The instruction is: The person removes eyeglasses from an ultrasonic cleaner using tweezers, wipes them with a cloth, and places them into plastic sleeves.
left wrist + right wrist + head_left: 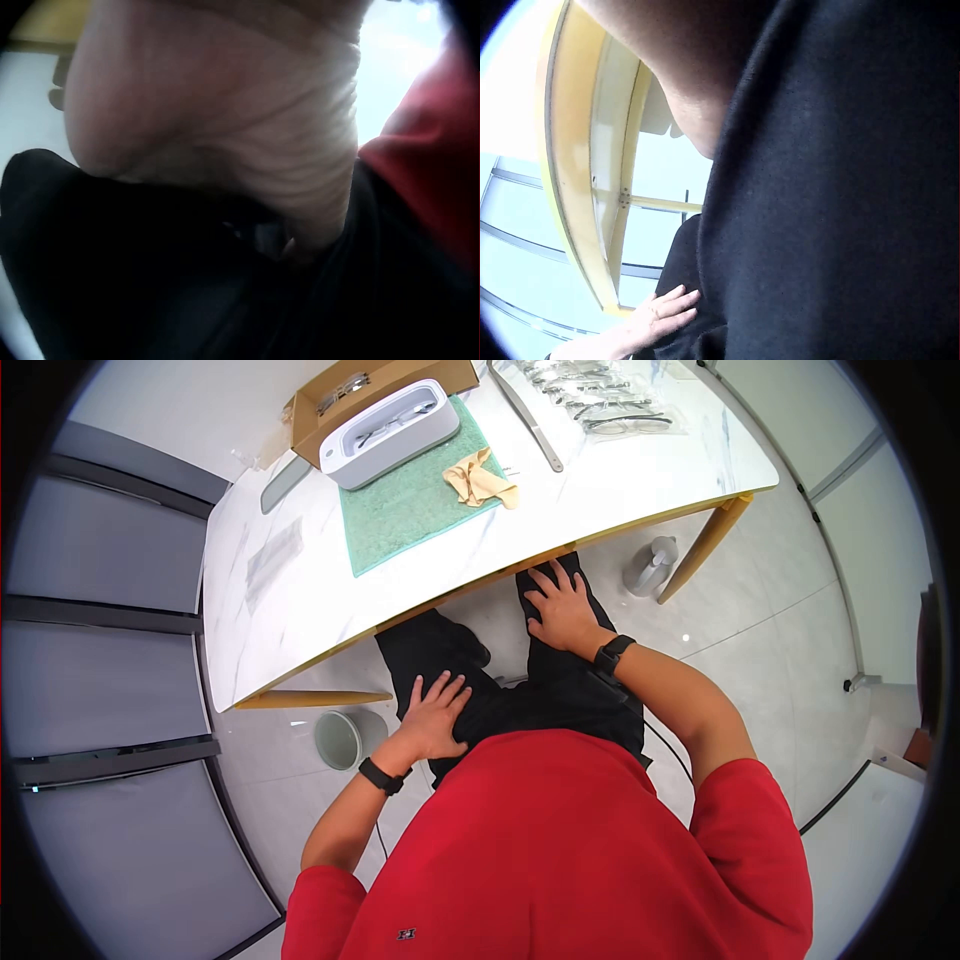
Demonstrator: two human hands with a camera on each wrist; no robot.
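Note:
Both hands rest on the black trousers in the head view, fingers spread, holding nothing. The left hand (pixel 432 725) lies on the left thigh; its palm (pixel 217 97) fills the upper part of the left wrist view, above the dark trousers (pixel 135 277). Near the table's front edge, the right hand (pixel 566 612) lies on the right thigh. In the right wrist view, part of the right hand (pixel 694 97) shows beside dark cloth (pixel 840 187), and the left hand (pixel 656 321) appears at the bottom with its fingers extended.
On the white table (pixel 620 490) stand a white device (pixel 390 435) with glasses inside, a green mat (pixel 385 525), a yellow cloth (pixel 480 480), bagged glasses (pixel 628 425) and an open cardboard box (pixel 305 430). A bin (pixel 340 740) and a grey jug (pixel 650 567) are on the floor.

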